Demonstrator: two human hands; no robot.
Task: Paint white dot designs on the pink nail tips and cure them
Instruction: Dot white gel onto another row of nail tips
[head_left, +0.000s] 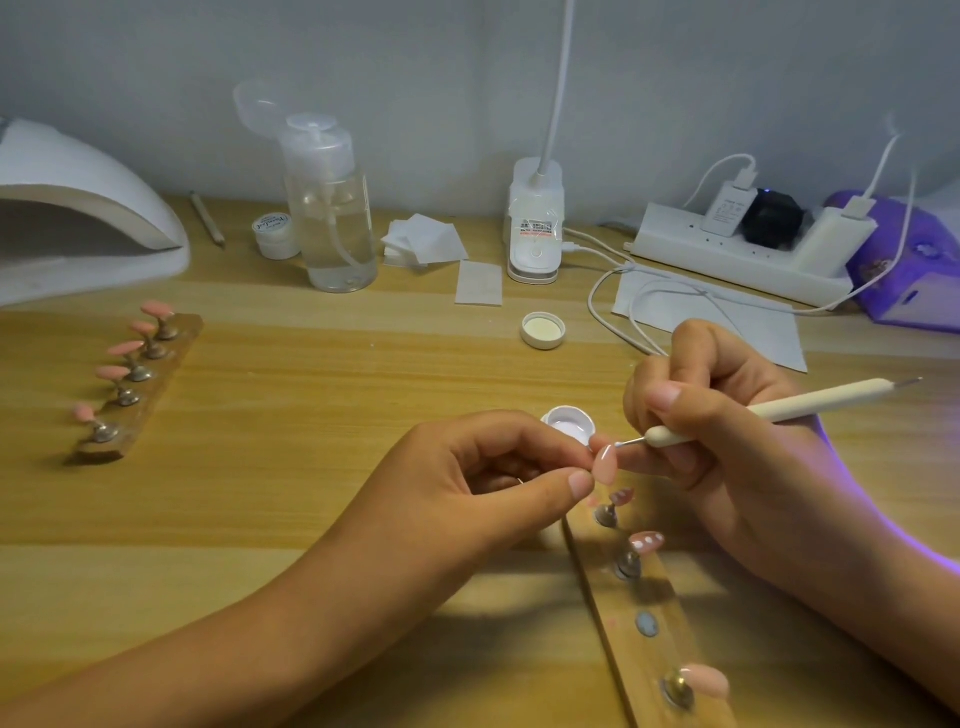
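Dots sit on one pink tip (647, 541) at five o'clock. My left grip (483, 467) pinches a plain tip (604, 464), my right grip (727, 431) holds the dotting pen (779, 410). Five bare tips (124, 348) wait at nine o'clock.

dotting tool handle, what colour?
Cream-white dotting tool, thin metal tip at each end. Head view shows it, gripped in the right hand.

Left hand (488, 473) pinching a pink nail tip (604, 464) above the wooden counter (322, 415), while the right hand (727, 415) holds a white dotting tool (779, 410) with its point touching the tip's upper edge.
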